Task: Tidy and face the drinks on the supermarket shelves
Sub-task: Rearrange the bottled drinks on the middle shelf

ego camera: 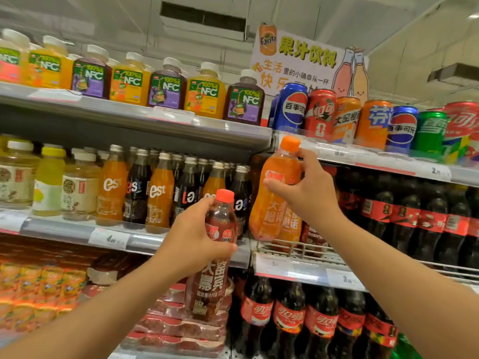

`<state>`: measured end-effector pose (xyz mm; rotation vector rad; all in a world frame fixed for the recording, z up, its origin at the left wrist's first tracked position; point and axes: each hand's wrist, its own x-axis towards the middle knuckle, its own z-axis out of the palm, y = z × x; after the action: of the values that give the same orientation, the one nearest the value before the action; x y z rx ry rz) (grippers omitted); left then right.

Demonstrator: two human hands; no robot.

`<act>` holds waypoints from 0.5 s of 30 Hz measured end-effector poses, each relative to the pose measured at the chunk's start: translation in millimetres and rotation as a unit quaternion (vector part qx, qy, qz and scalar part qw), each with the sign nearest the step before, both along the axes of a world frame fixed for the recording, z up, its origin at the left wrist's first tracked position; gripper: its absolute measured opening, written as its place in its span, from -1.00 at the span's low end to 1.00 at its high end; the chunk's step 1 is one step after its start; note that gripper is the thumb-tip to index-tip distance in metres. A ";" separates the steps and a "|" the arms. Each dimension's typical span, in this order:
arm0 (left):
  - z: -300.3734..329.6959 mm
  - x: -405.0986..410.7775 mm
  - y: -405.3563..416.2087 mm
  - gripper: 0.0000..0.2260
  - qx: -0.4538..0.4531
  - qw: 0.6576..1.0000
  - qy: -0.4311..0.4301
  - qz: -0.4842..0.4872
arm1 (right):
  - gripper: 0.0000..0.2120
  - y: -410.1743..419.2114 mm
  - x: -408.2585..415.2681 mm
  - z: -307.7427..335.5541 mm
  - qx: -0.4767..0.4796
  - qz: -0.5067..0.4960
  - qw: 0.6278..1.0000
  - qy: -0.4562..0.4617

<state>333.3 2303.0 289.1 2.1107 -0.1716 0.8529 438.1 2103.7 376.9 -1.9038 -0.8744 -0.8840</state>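
My left hand (pixel 193 235) grips a dark brown soda bottle (pixel 211 283) with a red cap, held upright in front of the shelf edge. My right hand (pixel 307 189) holds an orange soda bottle (pixel 274 203) with an orange cap by its upper half, at the left end of the wire-fronted shelf (pixel 298 251). More orange and dark bottles stand just behind it on that shelf, partly hidden by my right forearm.
Glass est bottles (pixel 160 193) fill the middle left shelf. NFC juice bottles (pixel 168 86) line the top left shelf, soda cans (pixel 363 120) the top right. Cola bottles (pixel 414 216) stand at right and below. A Fanta sign (pixel 305 58) stands above.
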 end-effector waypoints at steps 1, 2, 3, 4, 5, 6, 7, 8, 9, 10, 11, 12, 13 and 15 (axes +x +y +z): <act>-1.8 -1.1 4.9 -0.41 -0.008 1.000 0.002 -0.002 | -0.40 5.7 2.1 -1.0 0.002 -0.006 1.000 0.000; -3.3 -2.4 9.6 -0.41 -0.015 1.000 0.004 -0.004 | -0.40 10.6 4.6 -2.3 0.004 -0.011 1.000 0.001; -4.7 -3.4 13.6 -0.40 -0.019 1.000 0.007 -0.005 | -0.40 14.5 7.2 -3.6 0.006 -0.014 1.000 0.002; -6.4 -4.4 17.3 -0.39 -0.023 1.000 0.008 -0.008 | -0.40 17.4 9.5 -5.2 0.008 -0.017 1.000 0.004; -8.0 -5.5 21.0 -0.39 -0.025 1.000 0.010 -0.012 | -0.40 20.2 12.4 -6.8 0.011 -0.020 1.000 0.005; -9.5 -6.9 23.9 -0.40 -0.026 0.999 0.012 -0.018 | -0.38 22.2 15.5 -8.8 0.014 -0.025 1.000 0.007; -10.6 -8.0 26.1 -0.41 -0.023 0.999 0.014 -0.024 | -0.35 23.6 19.3 -10.9 0.017 -0.031 0.999 0.008; -11.4 -8.9 27.8 -0.42 -0.019 0.999 0.014 -0.029 | -0.32 24.6 23.1 -13.1 0.018 -0.039 0.999 0.011; -12.2 -9.7 29.2 -0.43 -0.014 0.999 0.012 -0.032 | -0.30 26.0 26.8 -15.3 0.017 -0.046 0.999 0.017; -12.6 -10.4 30.3 -0.44 -0.009 0.999 0.010 -0.033 | -0.29 27.3 30.1 -17.7 0.017 -0.052 0.998 0.023; -12.8 -10.7 31.2 -0.44 -0.008 0.999 0.008 -0.034 | -0.30 28.6 33.5 -19.5 0.016 -0.056 0.998 0.026; -13.2 -10.6 32.2 -0.43 -0.009 0.999 0.007 -0.034 | -0.31 29.6 36.6 -21.0 0.013 -0.061 0.998 0.022; -13.9 -10.2 33.4 -0.42 -0.011 0.999 0.006 -0.033 | -0.32 31.1 39.1 -21.9 0.007 -0.068 0.998 0.015; -14.8 -9.7 35.7 -0.41 -0.015 0.999 0.006 -0.031 | -0.33 35.2 43.3 -23.0 -0.011 -0.079 0.997 0.008</act>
<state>323.6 2338.7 274.3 2.0709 -0.2154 0.8014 481.3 2138.9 353.9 -2.0164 -0.7350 -0.9550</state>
